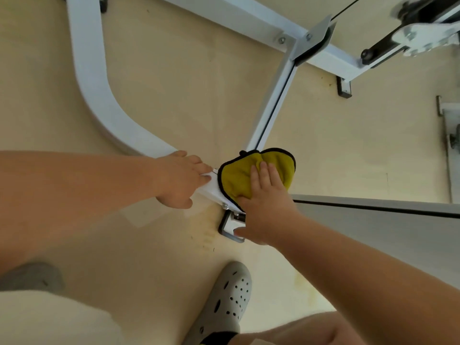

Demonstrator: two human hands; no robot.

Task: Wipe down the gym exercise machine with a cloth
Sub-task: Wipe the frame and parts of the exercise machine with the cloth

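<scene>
Two hands meet low on the white machine frame: the left hand grips it with curled fingers, the right hand presses the yellow cloth flat-fingered onto the joint, where a protruding bolt could snag the fabric.

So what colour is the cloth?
Yellow cloth with black edging, in the head view.

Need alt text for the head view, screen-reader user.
The right hand presses a yellow cloth flat onto the gym machine's white frame bar, while the left hand grips the same bar beside it. A grey perforated clog stands on the beige floor below.
</scene>
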